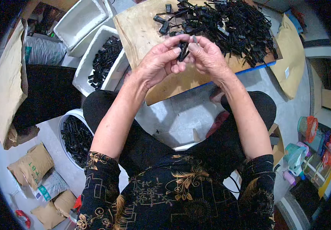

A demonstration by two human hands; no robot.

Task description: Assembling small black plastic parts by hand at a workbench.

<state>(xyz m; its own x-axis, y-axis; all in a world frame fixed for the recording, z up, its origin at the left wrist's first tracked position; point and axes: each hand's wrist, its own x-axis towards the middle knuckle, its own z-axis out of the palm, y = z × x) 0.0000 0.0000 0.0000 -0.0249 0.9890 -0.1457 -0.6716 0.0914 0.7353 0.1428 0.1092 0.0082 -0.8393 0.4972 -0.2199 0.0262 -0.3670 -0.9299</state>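
Observation:
Above the near part of a low board-topped table, my two hands meet around a small black plastic part (183,52). My left hand (161,59) pinches that part between thumb and fingers. Close against it, my right hand (208,57) is closed, with a thin greyish sliver (194,39) showing at its thumb and forefinger; what kind of thing it is, I cannot make out. Just beyond my hands lies a big heap of black plastic parts (230,28), many with thin stems. A few loose black pieces (164,27) lie at its left side.
The wooden board (134,30) has a blue front edge. To the left stand a white foam box (82,73) of black parts, another foam box (71,28) and a white bucket (62,119) of black parts. Brown paper packages (31,165) lie lower left; coloured bags (295,157) sit right.

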